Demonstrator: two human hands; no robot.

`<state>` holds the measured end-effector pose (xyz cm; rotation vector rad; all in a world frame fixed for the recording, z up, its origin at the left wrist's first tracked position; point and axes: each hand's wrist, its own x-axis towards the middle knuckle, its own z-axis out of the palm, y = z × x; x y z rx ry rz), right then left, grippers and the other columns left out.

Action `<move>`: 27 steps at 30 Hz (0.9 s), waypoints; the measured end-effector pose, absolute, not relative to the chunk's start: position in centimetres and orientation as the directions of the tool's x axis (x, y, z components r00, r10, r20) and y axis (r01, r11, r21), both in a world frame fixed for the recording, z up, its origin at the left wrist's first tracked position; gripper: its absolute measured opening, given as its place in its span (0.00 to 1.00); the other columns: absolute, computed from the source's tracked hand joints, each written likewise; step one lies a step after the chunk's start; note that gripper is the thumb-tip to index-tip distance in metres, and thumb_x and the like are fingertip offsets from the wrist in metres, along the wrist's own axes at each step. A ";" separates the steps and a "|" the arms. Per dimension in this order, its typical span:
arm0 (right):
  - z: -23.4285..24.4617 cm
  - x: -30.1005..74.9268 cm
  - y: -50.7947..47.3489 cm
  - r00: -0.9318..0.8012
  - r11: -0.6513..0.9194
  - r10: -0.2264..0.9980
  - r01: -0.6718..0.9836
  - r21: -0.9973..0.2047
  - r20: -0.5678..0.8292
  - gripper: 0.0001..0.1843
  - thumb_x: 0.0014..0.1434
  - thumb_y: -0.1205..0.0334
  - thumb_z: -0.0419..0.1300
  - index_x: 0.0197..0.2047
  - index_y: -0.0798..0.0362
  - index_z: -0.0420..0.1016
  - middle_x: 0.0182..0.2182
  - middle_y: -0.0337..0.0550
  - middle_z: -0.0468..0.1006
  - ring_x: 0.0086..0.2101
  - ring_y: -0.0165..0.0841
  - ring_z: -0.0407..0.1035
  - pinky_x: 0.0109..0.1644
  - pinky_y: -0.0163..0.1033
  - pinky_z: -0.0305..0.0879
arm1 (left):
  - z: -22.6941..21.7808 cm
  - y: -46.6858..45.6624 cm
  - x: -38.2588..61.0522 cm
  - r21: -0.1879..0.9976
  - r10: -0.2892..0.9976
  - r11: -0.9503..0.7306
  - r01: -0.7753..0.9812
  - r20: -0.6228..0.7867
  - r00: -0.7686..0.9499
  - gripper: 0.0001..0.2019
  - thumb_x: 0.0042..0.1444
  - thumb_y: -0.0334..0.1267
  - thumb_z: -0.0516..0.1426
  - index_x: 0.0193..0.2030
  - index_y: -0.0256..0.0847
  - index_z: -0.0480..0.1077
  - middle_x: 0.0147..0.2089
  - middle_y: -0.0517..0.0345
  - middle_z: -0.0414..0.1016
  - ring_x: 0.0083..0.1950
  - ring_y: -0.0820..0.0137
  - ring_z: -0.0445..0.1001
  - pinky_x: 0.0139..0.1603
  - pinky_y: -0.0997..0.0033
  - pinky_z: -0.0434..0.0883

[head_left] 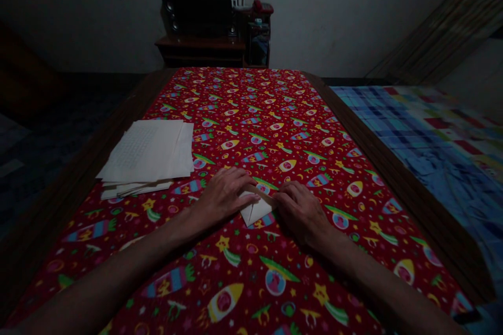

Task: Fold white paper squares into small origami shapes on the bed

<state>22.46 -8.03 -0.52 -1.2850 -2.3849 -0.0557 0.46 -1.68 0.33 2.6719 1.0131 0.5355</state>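
A small folded piece of white paper [256, 209] lies on the red rocket-print cloth [275, 115] that covers the table. My left hand [223, 194] lies flat with its fingers stretched out, pressing on the left part of the paper. My right hand [301, 209] rests on the paper's right edge, its fingers curled down against the fold. Both forearms reach in from the bottom of the view.
A loose stack of white paper sheets [149, 156] sits on the cloth to the left of my hands. A dark wooden table edge [377, 152] runs along the right, with a blue checked bed cover [432, 131] beyond it. A desk with a dark monitor [198, 2] stands at the far wall.
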 end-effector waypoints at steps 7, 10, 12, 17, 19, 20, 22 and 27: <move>-0.9 22.3 -7.7 -0.399 0.542 0.808 0.792 -0.282 0.432 0.09 0.63 0.65 0.50 0.42 0.55 0.70 0.36 0.48 0.71 0.39 0.36 0.64 0.40 0.42 0.65 | -0.4 -1.6 0.5 0.388 0.688 -0.720 0.575 0.290 0.666 0.10 0.56 0.44 0.58 0.41 0.42 0.68 0.41 0.57 0.71 0.45 0.65 0.68 0.46 0.63 0.63; -1.4 22.5 -7.5 -0.392 0.561 0.784 0.779 -0.279 0.482 0.14 0.62 0.65 0.52 0.51 0.55 0.66 0.45 0.52 0.71 0.49 0.40 0.62 0.50 0.47 0.65 | -0.3 -1.7 0.6 0.388 0.694 -0.716 0.580 0.308 0.650 0.14 0.54 0.43 0.60 0.45 0.42 0.68 0.46 0.55 0.71 0.47 0.63 0.67 0.47 0.62 0.63; -1.7 22.7 -7.5 -0.390 0.552 0.787 0.791 -0.263 0.479 0.17 0.61 0.63 0.53 0.54 0.54 0.65 0.47 0.53 0.70 0.52 0.41 0.61 0.52 0.50 0.64 | -0.4 -1.7 0.5 0.375 0.696 -0.717 0.588 0.334 0.636 0.16 0.53 0.43 0.61 0.47 0.42 0.67 0.49 0.54 0.70 0.49 0.62 0.66 0.48 0.61 0.63; -1.8 22.8 -8.0 -0.351 0.478 0.830 0.848 -0.229 0.435 0.19 0.60 0.62 0.55 0.55 0.55 0.65 0.50 0.54 0.70 0.54 0.44 0.60 0.55 0.53 0.64 | -0.6 -1.7 0.4 0.368 0.685 -0.727 0.580 0.339 0.645 0.15 0.54 0.44 0.60 0.48 0.44 0.68 0.49 0.54 0.69 0.50 0.62 0.66 0.49 0.60 0.63; -1.9 22.7 -8.1 -0.338 0.458 0.838 0.863 -0.214 0.428 0.18 0.60 0.61 0.55 0.53 0.55 0.67 0.50 0.54 0.69 0.54 0.44 0.59 0.55 0.53 0.63 | -0.5 -1.8 0.4 0.366 0.693 -0.720 0.589 0.335 0.639 0.17 0.54 0.43 0.60 0.49 0.43 0.67 0.48 0.54 0.69 0.49 0.62 0.66 0.49 0.60 0.63; -1.9 22.7 -8.1 -0.334 0.453 0.839 0.866 -0.213 0.429 0.17 0.60 0.61 0.55 0.51 0.55 0.68 0.50 0.54 0.69 0.55 0.45 0.59 0.55 0.54 0.63 | -0.5 -1.8 0.4 0.363 0.696 -0.718 0.594 0.334 0.636 0.18 0.54 0.43 0.60 0.50 0.43 0.67 0.48 0.53 0.69 0.49 0.62 0.66 0.49 0.60 0.64; -1.9 22.7 -8.2 -0.327 0.451 0.839 0.865 -0.221 0.434 0.15 0.60 0.61 0.55 0.50 0.54 0.69 0.50 0.54 0.69 0.55 0.45 0.58 0.55 0.55 0.63 | -0.5 -1.8 0.4 0.356 0.705 -0.709 0.609 0.327 0.629 0.19 0.53 0.43 0.61 0.50 0.43 0.67 0.47 0.53 0.69 0.48 0.61 0.65 0.48 0.60 0.64; -1.4 22.8 -8.3 -0.287 0.413 0.859 0.878 -0.243 0.425 0.14 0.59 0.58 0.56 0.46 0.55 0.69 0.50 0.56 0.68 0.56 0.47 0.56 0.56 0.56 0.62 | -0.6 -1.6 0.4 0.358 0.739 -0.673 0.648 0.306 0.600 0.18 0.51 0.48 0.61 0.45 0.42 0.67 0.45 0.53 0.67 0.47 0.61 0.64 0.47 0.60 0.64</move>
